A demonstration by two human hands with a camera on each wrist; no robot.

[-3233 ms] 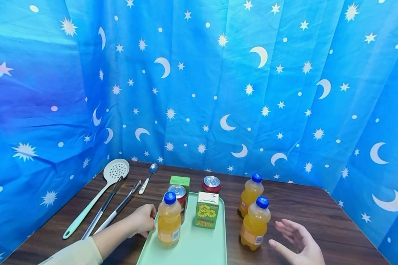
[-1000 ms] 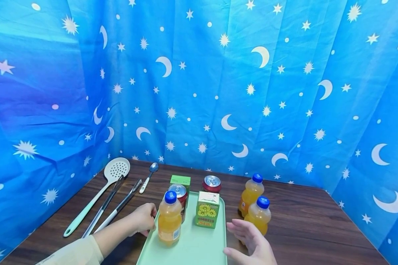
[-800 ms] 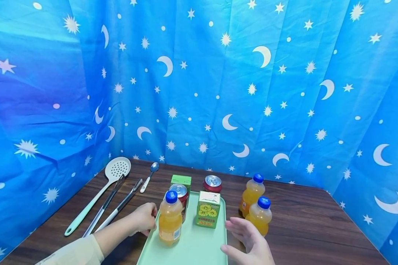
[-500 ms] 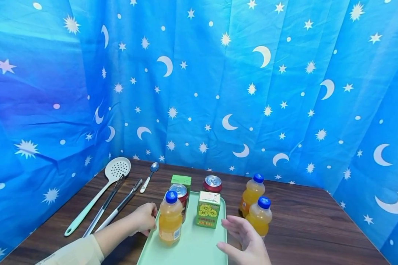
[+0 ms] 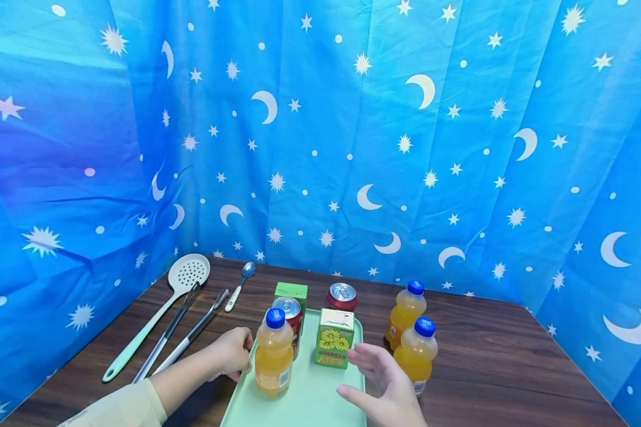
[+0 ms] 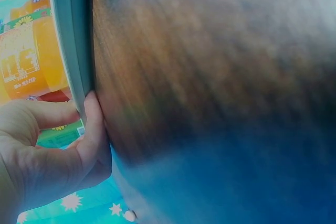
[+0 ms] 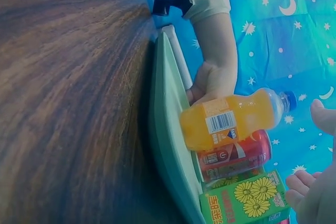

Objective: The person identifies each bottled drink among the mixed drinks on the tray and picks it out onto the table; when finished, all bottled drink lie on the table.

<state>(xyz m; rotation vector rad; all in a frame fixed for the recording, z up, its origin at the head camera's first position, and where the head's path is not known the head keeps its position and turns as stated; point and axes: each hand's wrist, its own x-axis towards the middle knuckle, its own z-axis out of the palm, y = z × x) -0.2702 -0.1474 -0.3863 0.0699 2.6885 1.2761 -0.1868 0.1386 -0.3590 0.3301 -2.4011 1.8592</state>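
My left hand (image 5: 232,353) pinches the left rim of the pale green tray (image 5: 320,403); in the left wrist view its thumb and fingers grip the tray wall (image 6: 76,40). An orange soda bottle (image 5: 274,362) with a blue cap stands upright on the tray beside that hand. Behind the bottle is a red soda can (image 5: 295,320). A green drink carton (image 5: 333,341) with yellow flowers stands on the right half. Over the tray's right edge, my right hand (image 5: 387,382) hovers near this carton, fingers loosely bent and holding nothing.
Two more orange bottles (image 5: 415,359) stand right of the tray. Another red can (image 5: 341,295) and a green box (image 5: 291,290) are partly hidden at the back. Left lie a skimmer (image 5: 188,274), tongs (image 5: 192,332) and a spoon (image 5: 240,287). A starry blue curtain (image 5: 320,148) encloses the table.
My right hand has moved left, from beside the bottles on the right to over the tray's right edge. The left hand keeps its grip on the rim; the drinks stand where they were.
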